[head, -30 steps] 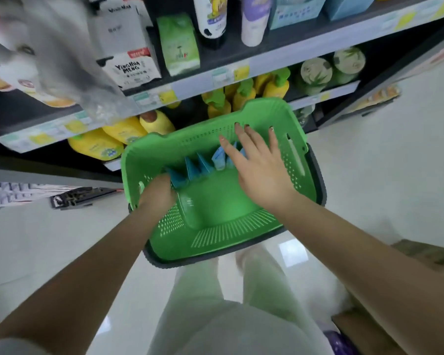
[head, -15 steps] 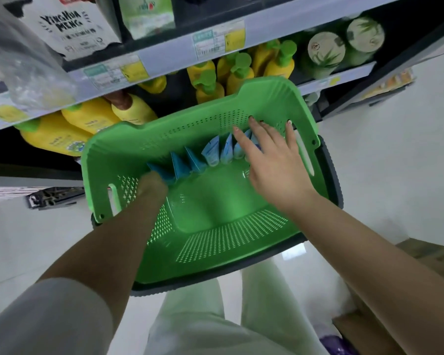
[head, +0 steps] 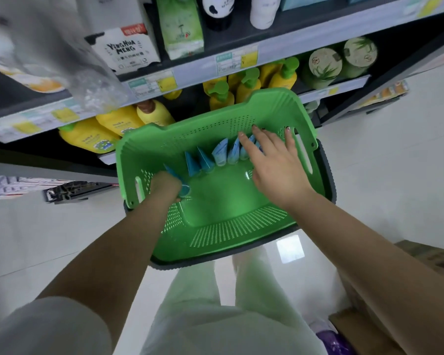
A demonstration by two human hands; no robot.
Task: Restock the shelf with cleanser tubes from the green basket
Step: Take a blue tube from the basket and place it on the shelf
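A green perforated basket (head: 239, 234) stands on the floor below the shelf. Several blue cleanser tubes (head: 219, 156) lean in a row against its far wall. My left hand (head: 164, 187) is inside the basket at the left end of the row, with its fingers curled round one blue tube (head: 183, 189) whose cap shows below the fist. My right hand (head: 274, 165) reaches in from the right. Its fingers are spread and straight over the tubes at the right end, covering some of them.
The dark shelf unit (head: 208, 65) rises behind the basket, with yellow pump bottles (head: 241, 85), green round jars (head: 326, 65) and white boxes (head: 126, 49) on it. A cardboard box (head: 356, 326) sits at the lower right. A blurred clear bag (head: 49, 52) hangs at the upper left.
My left hand has closed on a tube at the left end of the row and pulled it away from the wall. My right hand stays spread over the right-hand tubes.
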